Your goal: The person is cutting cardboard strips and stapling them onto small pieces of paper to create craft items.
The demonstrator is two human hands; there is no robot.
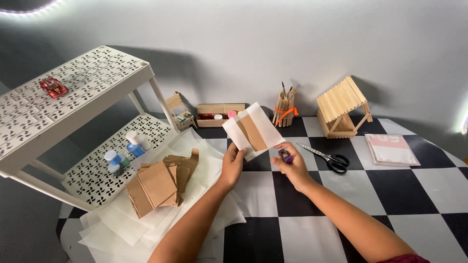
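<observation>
Bright, even light (soft shadows behind), wide-angle bending at edges.

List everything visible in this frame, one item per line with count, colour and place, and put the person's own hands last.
white paper square: 1, white with a brown strip on it, held up at centre
small purple item: 1, purple, in right hand; kind unclear
brown card pieces: a pile, brown, on white sheets at left
white sheets: several, white, table's left edge
scissors: 1, black handles, right of hands
stick house: 1, pale wood, back right
brush holder: 1, wooden, orange tie, back centre
paint bottles: several, blue and white, lower shelf
toy car: 1, red, top shelf
pink booklet: 1, far right
left hand: holds the paper square
right hand: holds the purple item
</observation>
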